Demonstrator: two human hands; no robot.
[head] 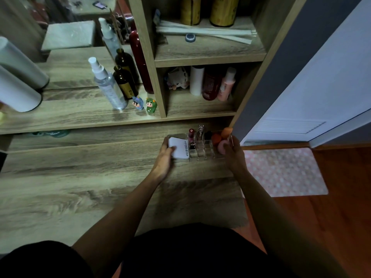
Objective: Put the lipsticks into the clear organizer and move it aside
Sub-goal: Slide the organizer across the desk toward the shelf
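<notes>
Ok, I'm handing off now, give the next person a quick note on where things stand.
Left hand: gripping the organizer's left end, by the white box.
Right hand: gripping its right end, by the sponges.
Organizer: on the desk, at the far right edge under the shelf.
Lipsticks: standing in its slots; none seen loose on the desk.
Done: loading, as far as I can see.
Left: finish placing the organizer aside, then release both hands.
</notes>
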